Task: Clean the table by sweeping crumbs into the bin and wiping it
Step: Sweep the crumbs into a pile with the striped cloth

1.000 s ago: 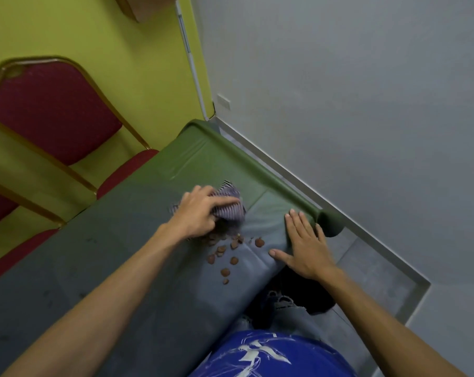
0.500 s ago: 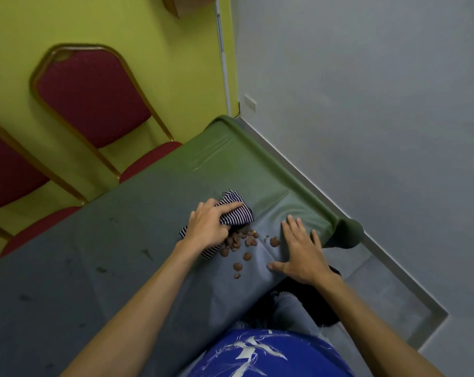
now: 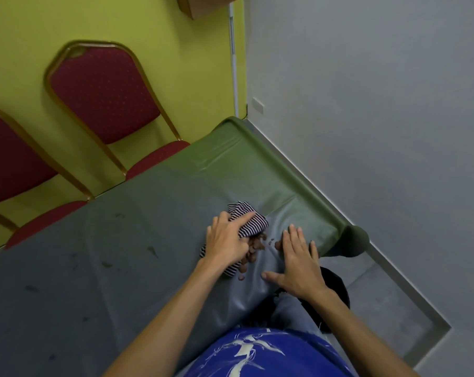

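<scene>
Crumbs (image 3: pixel 253 247), the little brown chunky ones, are bunched up way tighter than a second ago, when they were strewn loosely across the grey-green vinyl-covered tabletop (image 3: pixel 138 240) near its front edge. My left hand (image 3: pixel 226 244) has its grip closed over the navy-and-white striped cloth rag (image 3: pixel 251 223) and has dragged it toward me and to the right, so the pile now sits touching the rag's leading edge. My right hand (image 3: pixel 298 263) is flat and spread wide on the tabletop, holding nothing, just beside the pile like a wall. Looks to me like the herding part is nearly done; next they go over the edge. A dark thing sits below that edge by my knee, can't tell if it's the bin.
</scene>
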{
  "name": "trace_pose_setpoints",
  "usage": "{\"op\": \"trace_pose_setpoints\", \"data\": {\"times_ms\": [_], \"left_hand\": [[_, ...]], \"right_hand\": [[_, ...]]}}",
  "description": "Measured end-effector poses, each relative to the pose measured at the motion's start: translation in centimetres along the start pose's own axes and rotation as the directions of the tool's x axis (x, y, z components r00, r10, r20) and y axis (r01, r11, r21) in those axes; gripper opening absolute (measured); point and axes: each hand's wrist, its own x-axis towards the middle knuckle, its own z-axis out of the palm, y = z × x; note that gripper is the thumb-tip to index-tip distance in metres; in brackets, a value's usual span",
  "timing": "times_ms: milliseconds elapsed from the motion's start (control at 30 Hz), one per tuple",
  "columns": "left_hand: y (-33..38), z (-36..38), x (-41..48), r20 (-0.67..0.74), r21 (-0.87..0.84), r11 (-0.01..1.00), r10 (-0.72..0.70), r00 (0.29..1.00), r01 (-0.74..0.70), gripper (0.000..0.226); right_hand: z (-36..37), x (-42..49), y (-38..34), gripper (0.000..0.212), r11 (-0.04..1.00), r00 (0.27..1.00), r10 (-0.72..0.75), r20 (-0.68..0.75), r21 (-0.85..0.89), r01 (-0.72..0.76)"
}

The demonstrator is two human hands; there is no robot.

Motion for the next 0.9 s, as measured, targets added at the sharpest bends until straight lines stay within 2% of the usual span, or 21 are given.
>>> {"op": "trace_pose_setpoints", "data": {"times_ms": [100,333,433,600,700,833,900], "left_hand": [[-0.1,-0.1,0.3,-0.008,-0.072,0.997,-0.013,1.000,0.013,0.066],[-3.9,-1.0,1.3,-0.092,-0.149,0.964,-0.234,0.968,0.219,0.065],[-2.9,-0.6,1.0,-0.086,-0.105,0.978,-0.191,0.978,0.182,0.065],[-0.3,0.2,0.0,-0.013,-0.015,1.000,0.006,1.000,-0.006,0.066],[0.1,0.2,-0.4,0.062,-0.057,0.994,0.096,0.993,-0.092,0.066],[-2.5,-1.4,1.0,0.001,-0.244,0.970,-0.012,1.000,0.012,0.064],[-4.2,-2.4,1.8,-0.022,-0.258,0.964,-0.075,0.997,0.067,0.065]], "right_hand": [[-0.1,-0.1,-0.1,0.120,1.000,1.000,-0.006,0.001,-0.001,0.006],[0.0,-0.4,-0.1,0.117,1.000,1.000,0.002,-0.011,0.000,-0.002],[0.1,-0.3,-0.1,0.118,1.000,1.000,0.006,-0.012,-0.004,-0.006],[0.1,-0.3,-0.1,0.119,1.000,1.000,0.000,-0.023,-0.002,0.000],[0.0,-0.3,-0.1,0.119,1.000,1.000,-0.008,-0.017,-0.011,0.008],[0.0,-0.4,0.0,0.118,1.000,1.000,-0.007,-0.017,-0.020,0.007],[0.0,-0.4,0.1,0.118,1.000,1.000,-0.010,-0.017,-0.023,0.009]]}}
